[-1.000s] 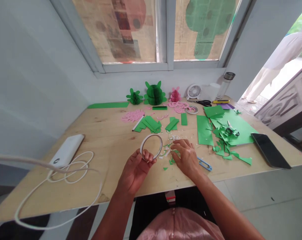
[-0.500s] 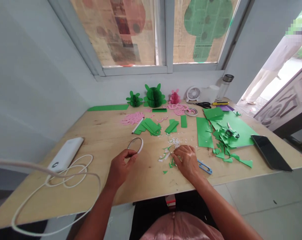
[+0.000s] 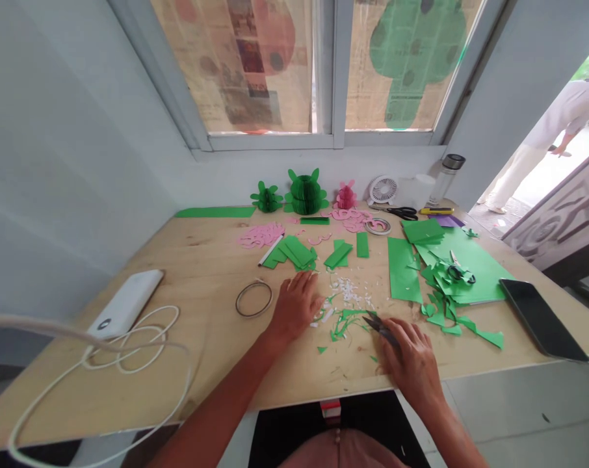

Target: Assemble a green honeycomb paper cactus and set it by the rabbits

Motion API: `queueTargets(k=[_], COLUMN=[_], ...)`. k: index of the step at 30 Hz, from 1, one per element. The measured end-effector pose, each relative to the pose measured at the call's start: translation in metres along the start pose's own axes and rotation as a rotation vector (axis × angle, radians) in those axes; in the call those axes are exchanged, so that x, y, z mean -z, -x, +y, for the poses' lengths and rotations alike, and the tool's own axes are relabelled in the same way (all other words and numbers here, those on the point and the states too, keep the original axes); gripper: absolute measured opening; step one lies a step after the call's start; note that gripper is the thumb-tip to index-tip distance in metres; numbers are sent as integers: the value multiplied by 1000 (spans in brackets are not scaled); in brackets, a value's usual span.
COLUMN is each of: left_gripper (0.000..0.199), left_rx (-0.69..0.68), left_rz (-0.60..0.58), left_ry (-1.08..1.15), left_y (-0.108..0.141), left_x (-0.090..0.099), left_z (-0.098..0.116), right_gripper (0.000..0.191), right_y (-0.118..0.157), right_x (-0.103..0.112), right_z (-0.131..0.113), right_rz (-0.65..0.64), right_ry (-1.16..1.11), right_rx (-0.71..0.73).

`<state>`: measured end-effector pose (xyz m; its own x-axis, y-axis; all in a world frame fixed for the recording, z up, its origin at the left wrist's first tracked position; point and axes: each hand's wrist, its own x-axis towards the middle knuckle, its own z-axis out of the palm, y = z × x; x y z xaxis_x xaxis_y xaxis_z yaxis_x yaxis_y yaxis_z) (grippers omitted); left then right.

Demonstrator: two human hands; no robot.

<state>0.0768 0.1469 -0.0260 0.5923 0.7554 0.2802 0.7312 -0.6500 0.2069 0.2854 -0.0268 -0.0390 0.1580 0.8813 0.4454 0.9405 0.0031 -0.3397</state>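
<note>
My right hand (image 3: 411,357) is closed around a pair of small snips (image 3: 381,326), whose dark pointed blades face left over the table. The handle is mostly hidden under my fingers. Green paper scraps (image 3: 348,320) lie at the blade tips. My left hand (image 3: 297,302) rests on the wood with its fingers stretched out and nothing in it, beside tiny white paper bits (image 3: 347,291). To the left of that hand, a thin roll of tape (image 3: 253,316) lies flat.
Folded green pieces (image 3: 297,252), pink cutouts (image 3: 260,235) and honeycomb paper figures (image 3: 306,195) sit further back. Green sheets (image 3: 404,270), scissors (image 3: 460,274) and a phone (image 3: 543,318) are at right. A power bank (image 3: 126,304) with a cable (image 3: 151,356) lies left. A person (image 3: 543,136) stands outside.
My left hand has let go of the tape roll, now flat on the table, and moved right to the scraps. My right hand has shifted right and down and taken hold of the snips.
</note>
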Motion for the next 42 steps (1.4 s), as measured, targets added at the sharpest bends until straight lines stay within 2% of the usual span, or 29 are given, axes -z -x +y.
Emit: queueTargets(k=[3,6,10,12,15,18,22,26,29,36,39,42], left_gripper=[46,40,38,38,40,40,32,29,26,25,30,33], left_rx=[-4,-32,-28,29,53,19,-78,49,81,-20,-6,-22], left_rz=[-33,-33,50,78,51,42,25,84,96,114,152,131], left_ry=[17,39,67,25,-25,-9,124,139,132,266,285,303], left_y=[-10,-2,7,0,-13,-13,2,1,-6,-4,-7,-6], left_x=[-7,-9,-8,-10,-13,-15,-11,-11,-14,-12,-14,-19], left_z=[5,9,10,7,3,5,8,3,0,4,1,0], right_gripper=[25,27,29,30,30,29,28,28,29,27,25,23], right_y=[7,9,10,11,14,15,16,17,19,17,15,14], right_x=[-2,-6,-9,-9,-7,-5,-5,-6,-7,-5,-5,-6], right_z=[3,5,8,10,12,14,15,18,19,13,10,8], right_rz=[2,26,45,50,59,69,61,49,48,72,72,86], right_ry=[20,23,10,15,31,31,14,8,2,-5,-6,-8], right_rx=[-14,-25,-26,-29,-36,-46,-43,-29,-22,-33,-38,-46])
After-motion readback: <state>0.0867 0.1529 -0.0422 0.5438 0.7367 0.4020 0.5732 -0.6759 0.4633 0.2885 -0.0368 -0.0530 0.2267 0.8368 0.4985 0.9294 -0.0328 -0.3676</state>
